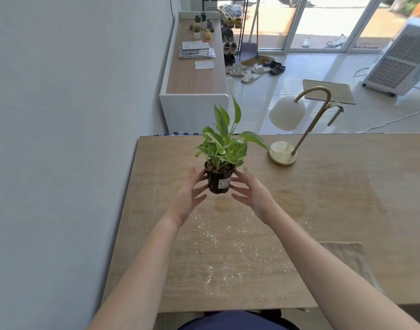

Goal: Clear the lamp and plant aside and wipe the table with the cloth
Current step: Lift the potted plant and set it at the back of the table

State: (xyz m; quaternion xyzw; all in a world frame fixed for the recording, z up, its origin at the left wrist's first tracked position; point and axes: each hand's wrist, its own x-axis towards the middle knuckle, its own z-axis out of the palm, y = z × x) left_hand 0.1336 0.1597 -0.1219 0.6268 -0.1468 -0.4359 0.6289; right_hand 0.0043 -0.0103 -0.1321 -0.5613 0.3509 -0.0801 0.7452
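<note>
A small green plant point(224, 148) in a black plastic pot point(219, 181) hangs above the wooden table point(335, 198), held from both sides. My left hand point(192, 189) presses the pot's left side and my right hand point(250, 189) its right side, fingers spread. A gold lamp point(284, 153) with a curved neck and white shade stands on the table's far edge, right of the plant. A beige cloth point(349, 258) lies flat on the table at the near right. White crumbs point(228, 246) are scattered over the table's middle.
A grey wall runs along the left of the table. Beyond the far edge stand a low white sideboard point(194, 75) with papers and small pots, shoes on the tiled floor, and a white air cooler point(399, 60) at the far right.
</note>
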